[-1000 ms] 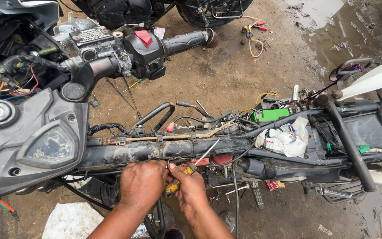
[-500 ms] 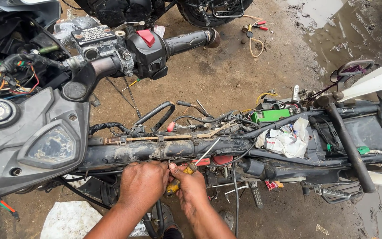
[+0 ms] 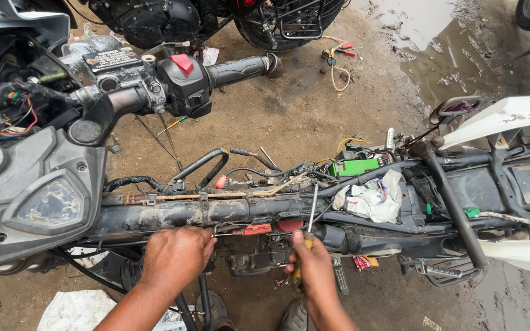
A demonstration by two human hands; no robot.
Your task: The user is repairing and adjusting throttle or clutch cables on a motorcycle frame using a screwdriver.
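1. At the far left I see the grey fuel tank (image 3: 32, 196) of a stripped motorcycle, with a bundle of loose coloured wires (image 3: 1, 116) above it.
2. Just right of that, the handlebar (image 3: 179, 76) runs across the top, carrying a black switch housing with a red button and a black rubber grip at its end.
3. My left hand (image 3: 176, 257) sits below the muddy black frame tube (image 3: 216, 211), fingers curled and pressed up against its underside near a small metal bracket. Its grip is closed, but I cannot tell whether anything is pinched inside it.
4. A white plastic sheet (image 3: 81, 309) lies on the dirt ground (image 3: 302, 116) under my left forearm.
5. Between my hands there is a small red part (image 3: 256, 229) fixed just under the frame tube.
6. My right hand (image 3: 314, 270) has its grip clamped on the yellow handle of a screwdriver (image 3: 311, 211). The thin metal shaft stands nearly upright, crossing the frame tube, with its tip up among the cables.
7. Further right, a green box (image 3: 354, 167) sits on top of the frame, and a crumpled white rag (image 3: 372, 199) lies just beside it.
8. At the far right, a white tail panel (image 3: 504, 119) rises above the bare rear frame, and a puddle (image 3: 437, 43) shows on the ground beyond.
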